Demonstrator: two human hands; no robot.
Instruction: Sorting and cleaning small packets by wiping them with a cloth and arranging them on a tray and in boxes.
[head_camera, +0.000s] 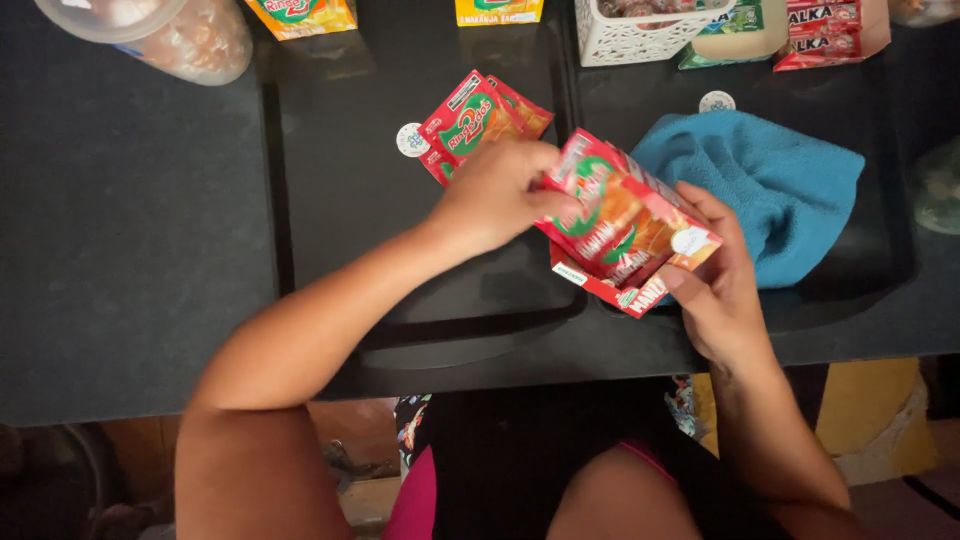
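My right hand (718, 290) holds a stack of red and orange drink-powder sachets (625, 222) from below, fanned out above the black counter (130, 230). Over the stack's top left corner, my left hand (492, 195) pinches the uppermost sachet between thumb and fingers. Two more red sachets (478, 122) lie flat on the counter just behind my left hand, next to a small round white sticker (411, 139).
A blue towel (775, 185) lies crumpled to the right of the sachets. Along the far edge stand a clear plastic jar (170, 35), orange boxes (300, 17), a white lattice basket (640, 35) and red packets (830, 35). A second round sticker (716, 101) sits behind the towel.
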